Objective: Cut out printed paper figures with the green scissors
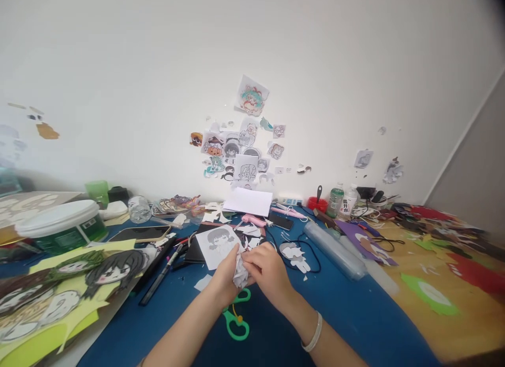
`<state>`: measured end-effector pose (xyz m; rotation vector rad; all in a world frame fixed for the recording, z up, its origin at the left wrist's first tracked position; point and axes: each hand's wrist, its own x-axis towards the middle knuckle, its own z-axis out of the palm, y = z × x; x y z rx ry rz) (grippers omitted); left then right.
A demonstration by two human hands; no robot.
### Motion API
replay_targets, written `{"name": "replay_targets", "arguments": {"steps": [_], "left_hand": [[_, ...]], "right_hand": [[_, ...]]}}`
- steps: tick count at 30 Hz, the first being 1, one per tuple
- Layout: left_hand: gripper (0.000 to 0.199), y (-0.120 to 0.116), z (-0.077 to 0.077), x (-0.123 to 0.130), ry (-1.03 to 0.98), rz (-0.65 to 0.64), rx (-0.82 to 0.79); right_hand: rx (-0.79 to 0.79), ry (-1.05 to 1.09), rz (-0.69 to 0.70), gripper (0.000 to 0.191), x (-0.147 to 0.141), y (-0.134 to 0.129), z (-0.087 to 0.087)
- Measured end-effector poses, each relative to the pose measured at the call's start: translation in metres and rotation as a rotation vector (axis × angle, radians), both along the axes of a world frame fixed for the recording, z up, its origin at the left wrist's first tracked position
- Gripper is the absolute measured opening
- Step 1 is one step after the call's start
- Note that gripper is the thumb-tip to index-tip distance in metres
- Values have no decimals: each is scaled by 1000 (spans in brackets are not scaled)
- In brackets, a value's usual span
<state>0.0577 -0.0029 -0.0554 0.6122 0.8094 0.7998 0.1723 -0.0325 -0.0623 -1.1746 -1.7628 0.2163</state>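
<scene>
Crumpled white paper scraps (240,275) are bunched between my two hands above the middle of the blue mat. My left hand (225,275) is closed around them from the left. From the right, my right hand (270,272) pinches at the same scraps, with a pale bracelet on its wrist. Just beyond my left hand lies a sheet with a pencil-style character drawing (219,245). Scissors with green handles (237,327) rest below my hands, and their blades are hidden. A small white paper scrap (202,283) lies left of my left hand.
Pens (161,275) and a phone (140,233) lie to the left, near a white-lidded tub (59,227). Right of my hands are paper cutouts (295,256), a black cable (315,256) and a clear plastic roll (335,251). Bottles (336,199) stand at the back.
</scene>
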Motion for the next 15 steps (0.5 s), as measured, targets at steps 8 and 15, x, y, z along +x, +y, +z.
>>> {"name": "replay_targets", "arguments": {"steps": [8,15], "left_hand": [[3,26,7,-15,-190,207,141],[27,44,32,-55,-324,260,213]], "right_hand": [[213,-404,-75,31,-13,-12,21],[-304,-288,-72,7,36,-31,1]]}}
